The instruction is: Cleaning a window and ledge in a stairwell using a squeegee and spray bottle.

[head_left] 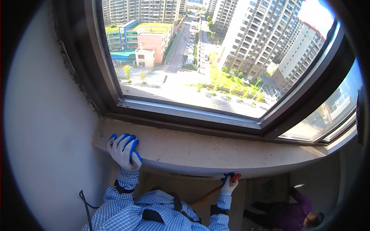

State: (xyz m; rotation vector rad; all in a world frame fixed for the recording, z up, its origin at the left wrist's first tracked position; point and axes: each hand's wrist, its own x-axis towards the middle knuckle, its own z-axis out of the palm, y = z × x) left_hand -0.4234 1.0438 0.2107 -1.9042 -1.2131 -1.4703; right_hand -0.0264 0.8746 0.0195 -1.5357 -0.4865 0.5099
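Observation:
My left hand [125,152], in a white work glove with blue coating, rests on the left end of the window sill [192,145]. Its fingers reach forward, slightly bent, and hold nothing that I can see. Below the sill's front edge, my right hand [229,185] wears the same kind of glove. It is closed around a red-handled tool [236,177]. A thin red-orange length trails from that hand toward my body; I cannot tell whether it belongs to the tool.
A dark window frame [189,120] rises behind the sill, with buildings and a road outside. The pale wall [46,127] closes off the left side. At lower right, another person [295,211] in a purple top is near. A black cord [85,204] hangs at my left.

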